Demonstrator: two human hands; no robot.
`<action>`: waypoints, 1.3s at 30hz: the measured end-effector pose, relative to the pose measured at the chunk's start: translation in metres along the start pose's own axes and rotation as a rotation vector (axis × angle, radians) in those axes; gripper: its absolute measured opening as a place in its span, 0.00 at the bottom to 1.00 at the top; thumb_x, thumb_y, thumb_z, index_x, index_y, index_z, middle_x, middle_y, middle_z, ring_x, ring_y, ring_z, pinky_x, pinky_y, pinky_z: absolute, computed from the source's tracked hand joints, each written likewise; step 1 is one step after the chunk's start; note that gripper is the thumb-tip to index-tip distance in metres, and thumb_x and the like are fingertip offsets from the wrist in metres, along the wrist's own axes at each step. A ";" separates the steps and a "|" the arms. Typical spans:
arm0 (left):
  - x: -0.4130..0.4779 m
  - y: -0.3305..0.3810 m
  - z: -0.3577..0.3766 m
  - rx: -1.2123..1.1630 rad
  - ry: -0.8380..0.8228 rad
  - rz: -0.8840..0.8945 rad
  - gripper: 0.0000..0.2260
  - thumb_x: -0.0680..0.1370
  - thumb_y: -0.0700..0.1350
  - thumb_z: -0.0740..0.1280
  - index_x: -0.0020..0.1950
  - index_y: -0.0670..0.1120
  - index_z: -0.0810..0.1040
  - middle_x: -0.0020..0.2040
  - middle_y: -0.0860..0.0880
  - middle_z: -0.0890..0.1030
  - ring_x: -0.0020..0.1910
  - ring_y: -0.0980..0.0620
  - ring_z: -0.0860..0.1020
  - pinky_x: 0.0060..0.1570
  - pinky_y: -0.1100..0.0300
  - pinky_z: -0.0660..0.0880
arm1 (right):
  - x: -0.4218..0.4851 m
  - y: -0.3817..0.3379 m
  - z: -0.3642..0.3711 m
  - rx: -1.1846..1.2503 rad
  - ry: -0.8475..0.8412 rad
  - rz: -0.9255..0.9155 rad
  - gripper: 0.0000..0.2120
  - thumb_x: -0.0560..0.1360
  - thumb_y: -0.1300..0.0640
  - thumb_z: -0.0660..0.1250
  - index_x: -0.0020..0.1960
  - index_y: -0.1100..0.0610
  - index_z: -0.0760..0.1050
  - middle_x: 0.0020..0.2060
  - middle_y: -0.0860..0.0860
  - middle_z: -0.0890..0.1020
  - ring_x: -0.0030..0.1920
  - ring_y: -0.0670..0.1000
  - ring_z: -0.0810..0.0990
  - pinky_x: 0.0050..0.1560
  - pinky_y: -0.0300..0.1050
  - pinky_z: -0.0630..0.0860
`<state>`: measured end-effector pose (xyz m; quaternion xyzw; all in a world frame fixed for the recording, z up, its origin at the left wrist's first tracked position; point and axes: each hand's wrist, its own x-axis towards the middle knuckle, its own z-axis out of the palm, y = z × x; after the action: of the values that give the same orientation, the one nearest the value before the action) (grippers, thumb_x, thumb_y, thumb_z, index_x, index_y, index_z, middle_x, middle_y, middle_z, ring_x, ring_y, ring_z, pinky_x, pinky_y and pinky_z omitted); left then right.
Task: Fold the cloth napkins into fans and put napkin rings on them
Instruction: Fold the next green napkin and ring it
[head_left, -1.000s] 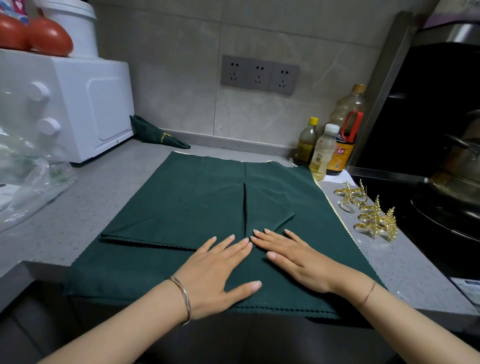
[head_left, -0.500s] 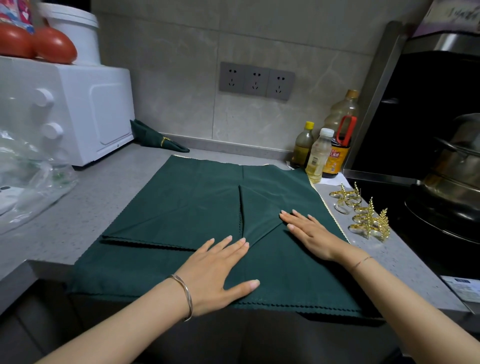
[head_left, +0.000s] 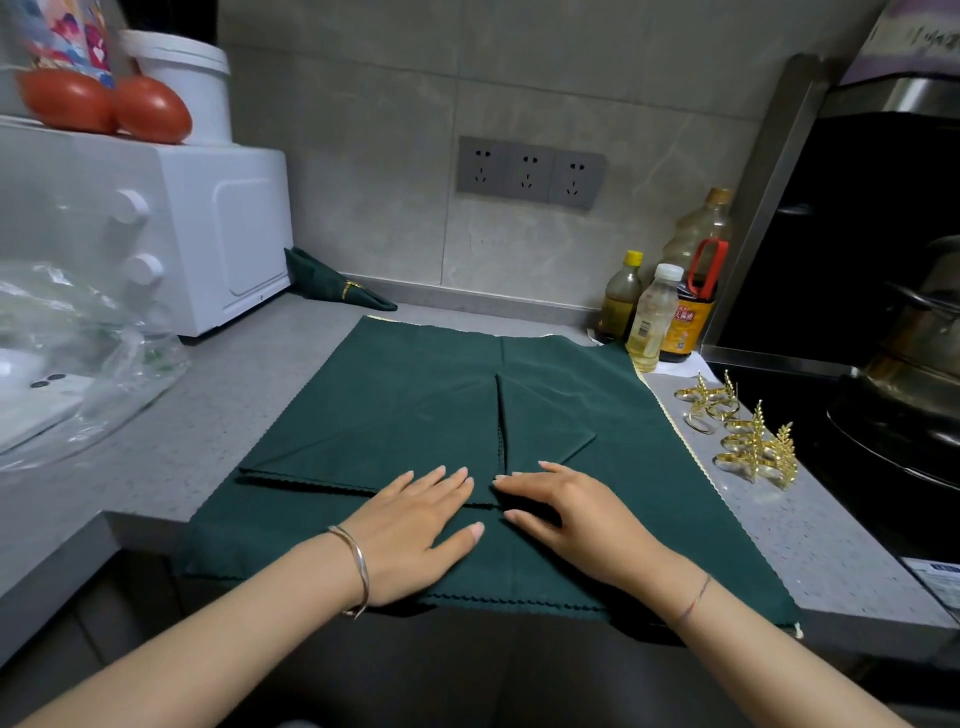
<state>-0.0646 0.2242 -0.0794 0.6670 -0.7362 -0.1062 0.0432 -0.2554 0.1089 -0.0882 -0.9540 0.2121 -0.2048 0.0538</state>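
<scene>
A dark green cloth napkin (head_left: 415, 395) lies spread on the grey counter, its two near corners folded in to meet at a centre seam. My left hand (head_left: 415, 525) rests flat on the left flap beside the seam. My right hand (head_left: 566, 512) touches the right flap just across the seam, fingers slightly bent, fingertips on the cloth. Several gold leaf-shaped napkin rings (head_left: 748, 441) lie on the counter to the right of the napkin. A finished green napkin with a gold ring (head_left: 337, 286) lies at the back against the wall.
A white oven (head_left: 171, 228) with tomatoes and a tub on top stands at the left. Clear plastic bags (head_left: 78, 353) lie left of the napkin. Three oil and sauce bottles (head_left: 670, 312) stand at the back right. A stove with a steel pot (head_left: 919, 374) fills the right.
My right hand slid out to the right across the right flap, then came back to the centre seam next to my left hand. My left hand stayed put.
</scene>
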 end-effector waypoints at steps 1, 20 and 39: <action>0.001 0.001 0.000 0.007 0.000 -0.004 0.36 0.75 0.68 0.39 0.79 0.51 0.44 0.78 0.56 0.43 0.76 0.59 0.41 0.74 0.61 0.38 | 0.001 -0.002 0.002 -0.022 0.022 -0.010 0.17 0.77 0.48 0.64 0.65 0.50 0.75 0.61 0.41 0.78 0.62 0.38 0.73 0.70 0.36 0.61; 0.017 -0.041 -0.032 -0.127 0.193 0.102 0.18 0.83 0.51 0.51 0.73 0.54 0.66 0.72 0.57 0.68 0.71 0.59 0.65 0.70 0.63 0.60 | -0.005 0.020 -0.011 -0.196 0.165 -0.054 0.12 0.74 0.50 0.60 0.41 0.51 0.82 0.41 0.43 0.80 0.32 0.48 0.79 0.30 0.41 0.76; 0.059 -0.091 -0.032 0.302 0.505 0.673 0.25 0.83 0.48 0.48 0.47 0.54 0.85 0.44 0.59 0.84 0.41 0.57 0.82 0.31 0.65 0.77 | -0.034 0.044 -0.030 -0.184 0.081 -0.010 0.07 0.75 0.46 0.62 0.48 0.45 0.78 0.46 0.39 0.75 0.39 0.41 0.77 0.33 0.33 0.71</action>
<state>0.0246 0.1550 -0.0721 0.3944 -0.8858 0.1887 0.1558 -0.3129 0.0829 -0.0821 -0.9469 0.2273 -0.2232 -0.0437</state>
